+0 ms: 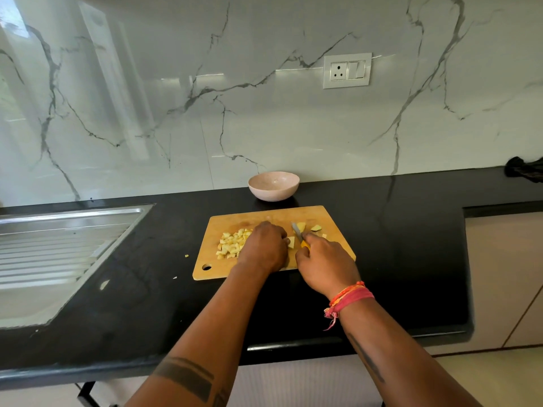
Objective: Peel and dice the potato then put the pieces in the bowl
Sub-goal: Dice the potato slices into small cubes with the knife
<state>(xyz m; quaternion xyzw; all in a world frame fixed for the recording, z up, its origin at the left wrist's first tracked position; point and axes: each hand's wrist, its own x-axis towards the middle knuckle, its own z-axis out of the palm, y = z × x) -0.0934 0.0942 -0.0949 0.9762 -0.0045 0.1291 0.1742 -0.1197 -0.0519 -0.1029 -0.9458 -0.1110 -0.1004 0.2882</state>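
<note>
On the light wooden cutting board (264, 212) near the black tabletop's (396, 230) front edge, I see my left hand (264, 248) pinning a pale potato piece (291, 241) while my right hand (324, 264) grips the yellow-handled knife (298, 232). Diced cubes (232, 245) are heaped left; the pink speckled bowl (273, 185) sits behind, by the wall, steel sink drainboard (58, 245) at the left edge.

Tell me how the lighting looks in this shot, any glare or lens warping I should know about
Head view: daylight glare streaks across the glossy marble wall at upper left, washing out its veins; the counter edge and sink drainboard bow from wide-angle distortion; the cutting board, diced potato and both hands, left hand and right hand, are evenly lit and fairly sharp; the knife blade is small and slightly soft.
</note>
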